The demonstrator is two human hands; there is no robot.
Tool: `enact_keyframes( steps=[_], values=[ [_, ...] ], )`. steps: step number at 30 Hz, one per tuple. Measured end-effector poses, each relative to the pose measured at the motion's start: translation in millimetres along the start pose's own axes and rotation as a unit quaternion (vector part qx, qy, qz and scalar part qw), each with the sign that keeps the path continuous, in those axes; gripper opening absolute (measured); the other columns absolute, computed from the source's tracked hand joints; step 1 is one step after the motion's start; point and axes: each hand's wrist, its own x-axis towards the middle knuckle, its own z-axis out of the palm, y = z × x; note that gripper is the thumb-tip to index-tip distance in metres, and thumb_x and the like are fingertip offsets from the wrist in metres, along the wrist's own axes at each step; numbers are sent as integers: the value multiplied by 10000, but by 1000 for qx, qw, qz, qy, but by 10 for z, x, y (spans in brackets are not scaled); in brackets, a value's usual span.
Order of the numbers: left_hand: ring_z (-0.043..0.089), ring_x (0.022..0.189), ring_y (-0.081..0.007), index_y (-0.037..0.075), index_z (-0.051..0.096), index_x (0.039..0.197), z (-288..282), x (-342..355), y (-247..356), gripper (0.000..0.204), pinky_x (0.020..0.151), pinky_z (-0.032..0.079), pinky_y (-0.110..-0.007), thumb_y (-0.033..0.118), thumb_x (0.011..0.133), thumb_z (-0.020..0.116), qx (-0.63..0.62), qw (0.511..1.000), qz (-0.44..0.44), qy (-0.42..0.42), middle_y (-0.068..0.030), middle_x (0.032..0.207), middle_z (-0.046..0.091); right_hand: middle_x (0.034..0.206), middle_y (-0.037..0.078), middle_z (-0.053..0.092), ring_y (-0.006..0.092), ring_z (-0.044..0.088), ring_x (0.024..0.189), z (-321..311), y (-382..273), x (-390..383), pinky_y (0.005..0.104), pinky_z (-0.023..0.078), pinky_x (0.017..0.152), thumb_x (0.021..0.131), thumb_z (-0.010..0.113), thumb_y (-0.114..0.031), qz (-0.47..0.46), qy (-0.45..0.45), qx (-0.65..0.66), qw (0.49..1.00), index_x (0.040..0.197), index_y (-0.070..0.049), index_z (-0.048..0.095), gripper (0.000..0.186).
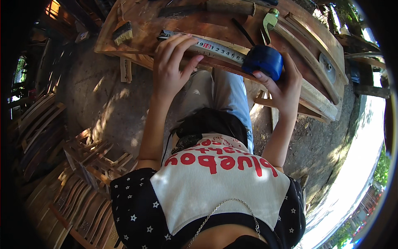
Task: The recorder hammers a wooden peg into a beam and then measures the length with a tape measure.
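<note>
A tape measure with a blue case (pixel 262 62) is in my right hand (pixel 287 81), fingers wrapped round its right side and thumb against the lower front. Its pale printed blade (pixel 219 50) is drawn out to the left, along the near edge of the wooden workbench (pixel 145 23). My left hand (pixel 172 68) holds the blade near its far end, with the fingers laid over it and the thumb off to the side. Just beyond the case stands a claw hammer with a greenish head (pixel 270 20); part of it is hidden behind the case.
On the bench's left lies a brush (pixel 123 34) with pale bristles. A round wooden piece (pixel 231 6) lies at the back. Long curved wooden strips (pixel 315 62) run along the right side, by a metal disc (pixel 327 66). Slatted wooden parts (pixel 83 207) are stacked at lower left.
</note>
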Motion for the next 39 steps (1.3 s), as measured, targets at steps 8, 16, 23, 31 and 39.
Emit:
enact_keyframes(
  steps=[8, 16, 23, 31, 39],
  values=[
    [612, 1059, -240, 107, 672, 1074, -192, 199, -203, 416, 919, 460, -380, 234, 704, 811, -12, 999, -30, -13, -37, 1099, 660, 816, 124, 634, 286, 639, 678, 51, 1, -5, 350, 492, 606, 635, 832, -515, -22, 19, 6, 1000, 1066, -18, 612, 694],
    [663, 1018, -229, 90, 706, 1071, -245, 153, -388, 425, 866, 536, -341, 113, 659, 809, -46, 996, -52, -47, -54, 1064, 702, 826, 128, 647, 298, 649, 683, 50, 2, 7, 355, 501, 611, 623, 829, -533, -6, 8, 11, 1000, 1082, -16, 614, 724],
    [635, 1111, -218, 90, 698, 1122, -226, 72, -395, 394, 910, 517, -356, 109, 736, 769, 37, 999, 3, -24, -56, 1118, 698, 818, 125, 648, 296, 648, 679, 48, -19, 8, 353, 502, 611, 618, 828, -537, -15, 7, -6, 1000, 1078, -11, 616, 730],
    [619, 1143, -243, 129, 677, 1194, -110, -63, -108, 310, 949, 482, -452, 198, 894, 639, 68, 995, 68, -26, -59, 1207, 664, 820, 126, 647, 286, 641, 654, 55, 19, 3, 343, 501, 602, 618, 829, -536, -20, 18, -7, 1000, 1085, -12, 619, 733],
    [648, 1081, -245, 119, 708, 1114, 103, -89, -114, 271, 895, 497, -409, 191, 854, 690, 69, 995, 56, 38, -43, 1139, 691, 894, 123, 660, 236, 643, 639, 51, 3, -16, 317, 500, 577, 608, 860, -471, -3, 22, -12, 1000, 1100, -2, 616, 723]
  ],
)
